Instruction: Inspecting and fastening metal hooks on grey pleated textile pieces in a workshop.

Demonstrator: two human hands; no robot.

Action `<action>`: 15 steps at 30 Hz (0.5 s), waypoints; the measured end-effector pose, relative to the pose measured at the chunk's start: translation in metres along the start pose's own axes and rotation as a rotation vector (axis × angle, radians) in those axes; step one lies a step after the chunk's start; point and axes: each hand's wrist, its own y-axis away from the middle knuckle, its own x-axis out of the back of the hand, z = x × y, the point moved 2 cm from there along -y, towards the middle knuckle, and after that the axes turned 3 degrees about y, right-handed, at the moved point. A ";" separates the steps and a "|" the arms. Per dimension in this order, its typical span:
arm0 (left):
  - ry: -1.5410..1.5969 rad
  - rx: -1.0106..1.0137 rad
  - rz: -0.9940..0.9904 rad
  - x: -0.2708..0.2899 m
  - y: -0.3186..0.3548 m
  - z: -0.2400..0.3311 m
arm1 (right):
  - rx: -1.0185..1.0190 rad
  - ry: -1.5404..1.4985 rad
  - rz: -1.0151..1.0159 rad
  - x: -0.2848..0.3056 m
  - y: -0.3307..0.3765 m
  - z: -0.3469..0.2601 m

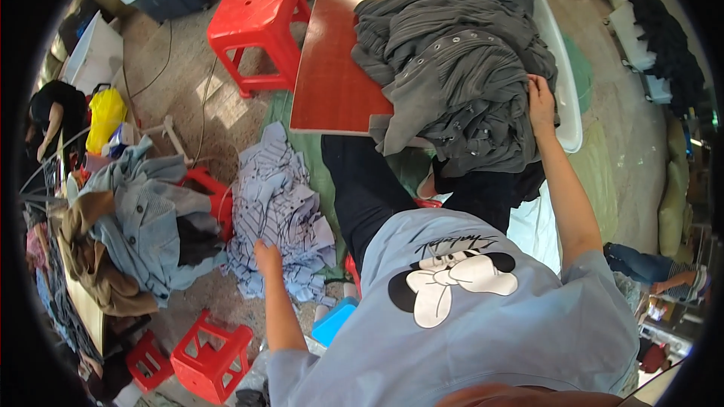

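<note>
A heap of dark grey ribbed garments point(460, 68) with metal eyelets and snaps lies on a red-brown tabletop point(332, 68) in front of me. My right hand point(541, 105) is at the heap's right edge, its fingers closed on the dark grey cloth. On my left, a pile of light blue striped shirts point(275, 211) spreads low down. Over the near part of that pile hangs my left hand point(268, 258), fingers curled; whether anything is inside them is hidden.
A white tub point(569, 98) borders the table's right side. Red plastic stools point(256, 26) stand beyond and behind on the left. Denim garments point(143, 211) and a brown garment point(105, 271) drape at far left, near another person point(56, 117). A cable crosses the floor.
</note>
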 end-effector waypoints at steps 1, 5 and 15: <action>0.124 -0.011 -0.136 -0.021 0.000 0.011 | 0.014 0.032 -0.007 -0.004 -0.002 0.008; -0.541 -0.695 -0.551 -0.109 0.024 -0.004 | 0.162 0.165 0.011 -0.003 -0.015 0.056; 0.093 0.750 -0.539 -0.168 0.229 -0.214 | 0.061 0.053 -0.157 0.026 -0.049 0.087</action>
